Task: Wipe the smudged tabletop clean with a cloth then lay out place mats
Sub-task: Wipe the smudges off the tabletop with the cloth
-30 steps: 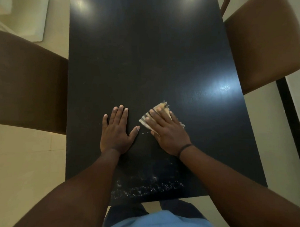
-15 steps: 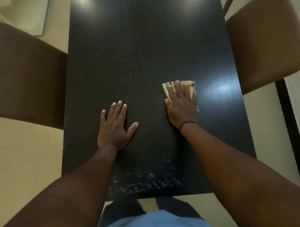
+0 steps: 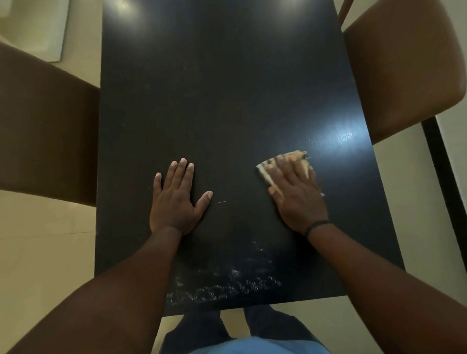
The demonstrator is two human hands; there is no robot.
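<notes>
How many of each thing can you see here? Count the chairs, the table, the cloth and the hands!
Chairs: 2, left and right
Table: 1
Cloth: 1
Hands: 2, left hand and right hand
Total: 6

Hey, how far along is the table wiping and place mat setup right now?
Wiping is under way: the right hand presses a folded beige cloth on the black tabletop, the left hand rests flat. White smudges near the front edge remain to be wiped. No place mats are in view, so that step is left.

Glossy dark tabletop (image 3: 230,97) — frayed cloth (image 3: 267,171)
</notes>
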